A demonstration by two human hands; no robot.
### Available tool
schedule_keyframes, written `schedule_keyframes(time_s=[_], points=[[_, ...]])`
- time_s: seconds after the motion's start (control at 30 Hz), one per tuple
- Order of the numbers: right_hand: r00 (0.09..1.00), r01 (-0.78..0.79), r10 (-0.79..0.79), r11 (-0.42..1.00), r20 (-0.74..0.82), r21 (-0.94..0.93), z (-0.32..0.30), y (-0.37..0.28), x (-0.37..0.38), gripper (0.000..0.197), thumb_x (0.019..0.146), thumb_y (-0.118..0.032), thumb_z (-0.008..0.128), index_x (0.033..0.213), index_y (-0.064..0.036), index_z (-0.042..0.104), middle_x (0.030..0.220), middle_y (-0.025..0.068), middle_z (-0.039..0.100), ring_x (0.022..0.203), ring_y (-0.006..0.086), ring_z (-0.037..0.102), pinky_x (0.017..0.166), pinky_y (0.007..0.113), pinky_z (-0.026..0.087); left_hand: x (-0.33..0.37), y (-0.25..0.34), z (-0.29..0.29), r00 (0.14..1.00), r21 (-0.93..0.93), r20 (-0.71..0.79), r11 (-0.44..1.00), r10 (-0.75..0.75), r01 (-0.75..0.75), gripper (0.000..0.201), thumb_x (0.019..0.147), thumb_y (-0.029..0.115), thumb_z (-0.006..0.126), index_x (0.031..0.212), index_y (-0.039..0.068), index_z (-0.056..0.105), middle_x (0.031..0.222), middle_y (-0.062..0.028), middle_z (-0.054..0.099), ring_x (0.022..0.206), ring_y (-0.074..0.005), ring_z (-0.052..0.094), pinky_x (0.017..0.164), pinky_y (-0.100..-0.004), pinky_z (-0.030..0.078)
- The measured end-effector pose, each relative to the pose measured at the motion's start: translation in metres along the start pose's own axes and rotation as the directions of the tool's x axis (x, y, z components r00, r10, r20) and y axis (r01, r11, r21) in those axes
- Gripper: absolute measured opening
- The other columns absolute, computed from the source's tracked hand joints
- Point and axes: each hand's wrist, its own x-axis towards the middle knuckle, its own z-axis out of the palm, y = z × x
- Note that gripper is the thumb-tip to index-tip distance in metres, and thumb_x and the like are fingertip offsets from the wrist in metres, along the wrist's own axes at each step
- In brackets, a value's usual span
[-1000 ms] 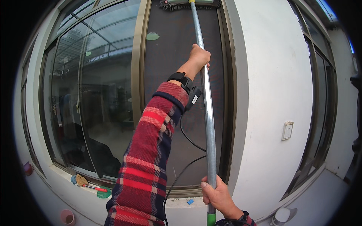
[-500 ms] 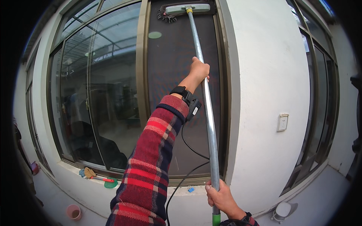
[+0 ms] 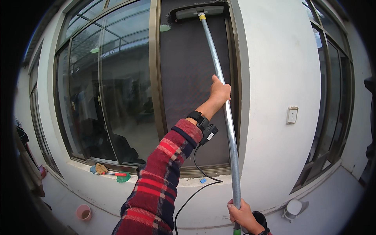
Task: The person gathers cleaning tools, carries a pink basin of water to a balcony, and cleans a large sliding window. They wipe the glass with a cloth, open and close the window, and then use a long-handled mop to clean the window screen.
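Observation:
A mop's long metal pole [image 3: 232,150] slants up the picture between my two hands. My left hand [image 3: 220,92] is closed round the pole at about its middle. Lower down, my right hand [image 3: 246,216] grips it just above a green end piece [image 3: 237,232]. At the top, the grey mop head [image 3: 192,13] with its dark fringed pad lies against the upper part of a dark window screen [image 3: 192,58]. A yellow collar [image 3: 202,17] joins the pole to the head. My fingers' far sides are hidden behind the pole.
Sliding glass panes [image 3: 127,86] stand left of the screen, a white wall with a socket [image 3: 292,115] to the right. On the sill lie gloves [image 3: 101,169], a red-handled green tool [image 3: 123,177] and a blue bit [image 3: 203,180]. A pink bucket [image 3: 84,212] and white stool [image 3: 293,208] are below.
The mop head has come down a little on the screen, and its fringe no longer flares out at the left. Both hands have moved lower with the pole. The view has shifted slightly.

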Motion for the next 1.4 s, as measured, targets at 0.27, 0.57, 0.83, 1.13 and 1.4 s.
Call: schedule_keyframes(time_s=[0.27, 0.57, 0.83, 1.13, 1.4], points=[[0.981, 0.055, -0.108, 0.952, -0.161, -0.301, -0.025, 0.058, -0.058, 0.021, 0.083, -0.021, 0.060, 0.090, -0.0012, 0.057, 0.062, 0.0054, 0.053, 0.052, 0.0132, 0.050, 0.048, 0.030, 0.042, -0.074, -0.068, 0.032, 0.996, -0.077, 0.016, 0.993, -0.093, 0.094, 0.067, 0.082, 0.007, 0.048, 0.137, 0.002, 0.009, 0.079, -0.0162, 0.056, 0.044, -0.0181, 0.052, 0.038, -0.0322, 0.047], [0.922, -0.038, -0.181, 0.838, -0.341, -0.545, -0.055, 0.131, -0.072, 0.023, 0.079, -0.018, 0.065, 0.090, -0.0002, 0.057, 0.064, 0.0097, 0.054, 0.056, 0.0162, 0.049, 0.052, 0.034, 0.043, -0.111, -0.089, 0.048, 0.990, -0.327, 0.102, 0.937, -0.096, 0.125, 0.065, 0.081, 0.010, 0.050, 0.135, 0.005, 0.014, 0.078, -0.0128, 0.052, 0.044, -0.0160, 0.050, 0.036, -0.0320, 0.045], [0.769, 0.172, -0.490, 0.778, -0.412, -0.605, -0.061, 0.045, -0.082, 0.024, 0.082, -0.019, 0.063, 0.094, -0.0011, 0.054, 0.062, 0.0182, 0.054, 0.051, 0.0324, 0.050, 0.050, 0.039, 0.042, -0.073, -0.032, 0.045, 0.922, -0.853, 0.315, 0.493, 0.225, 0.171, 0.057, 0.082, 0.009, 0.050, 0.131, 0.012, 0.021, 0.065, -0.0037, 0.044, 0.046, -0.0125, 0.049, 0.038, -0.0296, 0.044], [0.995, 0.074, -0.084, 0.984, -0.054, -0.164, -0.059, -0.043, -0.096, 0.062, 0.082, -0.017, 0.060, 0.135, 0.0013, 0.034, 0.069, -0.0017, 0.047, 0.060, 0.0078, 0.045, 0.052, 0.023, 0.037, -0.002, 0.052, 0.001, 0.761, -0.952, 0.278, 0.062, 0.586, 0.300, 0.026, 0.087, 0.020, 0.056, 0.111, 0.011, 0.048, 0.062, 0.0014, 0.039, 0.047, -0.0087, 0.045, 0.038, -0.0242, 0.044], [0.886, 0.309, -0.420, 0.851, -0.196, -0.425, -0.005, -0.023, -0.025, 0.039, 0.088, -0.016, 0.054, 0.123, -0.0026, 0.043, 0.058, 0.0003, 0.047, 0.048, 0.0085, 0.042, 0.043, 0.026, 0.034, 0.029, 0.048, -0.031, 0.927, -0.859, 0.135, 0.507, 0.350, -0.067, 0.051, 0.092, 0.037, 0.049, 0.130, 0.012, 0.027, 0.077, -0.0055, 0.049, 0.055, -0.0098, 0.053, 0.045, -0.0247, 0.051]])
